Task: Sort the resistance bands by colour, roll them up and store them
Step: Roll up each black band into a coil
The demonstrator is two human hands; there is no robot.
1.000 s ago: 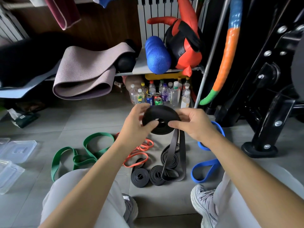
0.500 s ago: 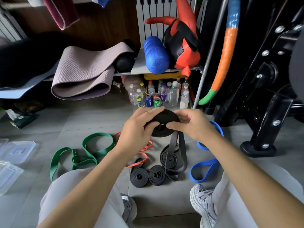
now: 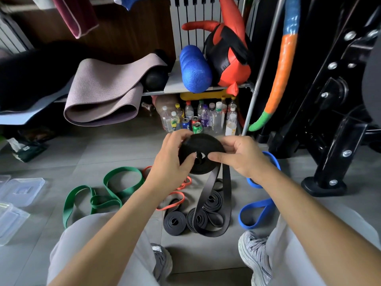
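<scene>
I hold a black resistance band [image 3: 201,148] wound into a thick roll in front of me, above the floor. My left hand [image 3: 171,162] grips its left side and my right hand [image 3: 239,157] pinches its right side. The unrolled tail hangs down to the floor in a loop. Below it on the grey tiles lie rolled black bands [image 3: 174,222], two side by side, and a looser black coil [image 3: 213,203] behind them. A green band [image 3: 99,195] lies spread at the left, an orange band [image 3: 175,200] partly under my left arm, and a blue band [image 3: 255,213] at the right.
Clear plastic boxes [image 3: 20,190] sit on the floor at far left. A shelf rack ahead holds a folded mat [image 3: 107,93], a blue foam roller [image 3: 194,69] and a red bag; bottles and cans [image 3: 198,118] stand beneath. A black machine frame [image 3: 334,141] stands at right.
The roll has grown slightly as both hands kept turning it, and the hanging tail's loop has shifted a little. The bands on the floor have not moved.
</scene>
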